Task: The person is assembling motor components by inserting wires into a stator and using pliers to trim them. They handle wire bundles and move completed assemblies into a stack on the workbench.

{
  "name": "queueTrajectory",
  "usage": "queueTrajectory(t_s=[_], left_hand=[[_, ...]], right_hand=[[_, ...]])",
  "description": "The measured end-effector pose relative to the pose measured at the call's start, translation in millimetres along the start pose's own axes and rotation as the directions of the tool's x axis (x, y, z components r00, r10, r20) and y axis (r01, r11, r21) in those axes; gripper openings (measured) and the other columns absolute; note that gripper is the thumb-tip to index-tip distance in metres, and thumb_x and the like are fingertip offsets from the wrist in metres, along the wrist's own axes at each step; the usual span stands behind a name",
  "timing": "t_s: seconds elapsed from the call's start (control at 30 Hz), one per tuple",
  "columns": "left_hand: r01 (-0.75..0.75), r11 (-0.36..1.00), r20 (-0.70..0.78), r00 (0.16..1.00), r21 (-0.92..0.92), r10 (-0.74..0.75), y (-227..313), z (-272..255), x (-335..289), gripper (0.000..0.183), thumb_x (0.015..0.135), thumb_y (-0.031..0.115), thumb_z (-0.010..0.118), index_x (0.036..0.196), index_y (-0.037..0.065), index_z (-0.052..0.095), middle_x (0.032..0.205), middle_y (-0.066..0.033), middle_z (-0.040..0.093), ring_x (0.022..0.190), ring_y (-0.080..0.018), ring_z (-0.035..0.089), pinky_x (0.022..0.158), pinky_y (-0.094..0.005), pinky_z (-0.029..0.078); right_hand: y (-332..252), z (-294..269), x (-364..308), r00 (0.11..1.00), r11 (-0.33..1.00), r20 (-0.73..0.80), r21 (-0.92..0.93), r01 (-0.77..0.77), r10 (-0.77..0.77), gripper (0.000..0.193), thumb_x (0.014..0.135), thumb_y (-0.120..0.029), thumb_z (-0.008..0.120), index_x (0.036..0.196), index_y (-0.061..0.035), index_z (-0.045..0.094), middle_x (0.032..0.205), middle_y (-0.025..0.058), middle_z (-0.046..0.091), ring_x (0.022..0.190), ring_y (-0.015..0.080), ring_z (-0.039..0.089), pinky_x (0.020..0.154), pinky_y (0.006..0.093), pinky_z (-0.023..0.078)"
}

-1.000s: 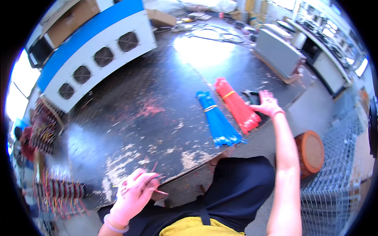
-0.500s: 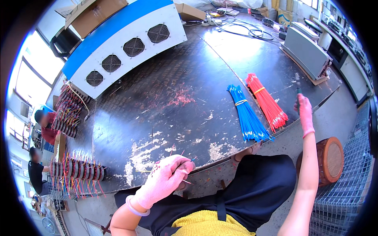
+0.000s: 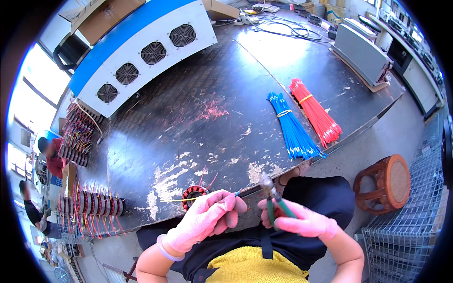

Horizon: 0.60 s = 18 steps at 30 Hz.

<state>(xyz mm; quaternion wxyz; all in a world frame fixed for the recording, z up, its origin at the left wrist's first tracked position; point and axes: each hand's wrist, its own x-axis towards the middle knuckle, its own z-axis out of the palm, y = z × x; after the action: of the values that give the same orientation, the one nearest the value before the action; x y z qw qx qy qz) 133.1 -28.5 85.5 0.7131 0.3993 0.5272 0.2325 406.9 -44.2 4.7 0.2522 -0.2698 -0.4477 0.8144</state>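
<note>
My left hand [image 3: 207, 219], in a pink glove, is closed in a pinch near the table's front edge. The blue tip of a thin wire [image 3: 238, 193] pokes out from its fingertips. Partly behind that hand sits a ring-shaped motor stator [image 3: 190, 192] with red windings, a yellow lead and red leads sticking out. My right hand [image 3: 304, 220], also gloved, grips cutting pliers [image 3: 278, 200] by their green handles above my lap. Their metal jaws point up and away, apart from the wire; whether the jaws are open is hard to make out.
A bundle of blue wires [image 3: 293, 129] and a bundle of red wires [image 3: 317, 113] lie at right. Rows of stators [image 3: 92, 203] stand at left, below a white-and-blue machine with fans [image 3: 141, 59]. A wooden stool [image 3: 383, 184] and wire mesh [image 3: 401, 240] are beside me.
My right hand has come back from the table's far right side to my lap, bringing the pliers near my left hand. The stator beside my left hand now shows more.
</note>
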Motion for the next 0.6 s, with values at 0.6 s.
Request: queueTrajectory(t_s=[0.6], left_hand=[[-0.478,0.282,0.001,0.510,0.831,0.860,-39,-18,8,0.030,0.082,0.007,0.083,0.112,0.011,0.076,0.086,-0.0070,0.063,0.069,-0.0221,0.063,0.059,-0.0325,0.050]], right_hand=[[8,42,11,0.973,0.990,0.216,0.096,-0.108,0.085,0.064,0.105,-0.038,0.056,0.153,-0.0010,0.036,0.124,0.0088,0.057,0.109,0.0192,0.058,0.096,0.0358,0.047]])
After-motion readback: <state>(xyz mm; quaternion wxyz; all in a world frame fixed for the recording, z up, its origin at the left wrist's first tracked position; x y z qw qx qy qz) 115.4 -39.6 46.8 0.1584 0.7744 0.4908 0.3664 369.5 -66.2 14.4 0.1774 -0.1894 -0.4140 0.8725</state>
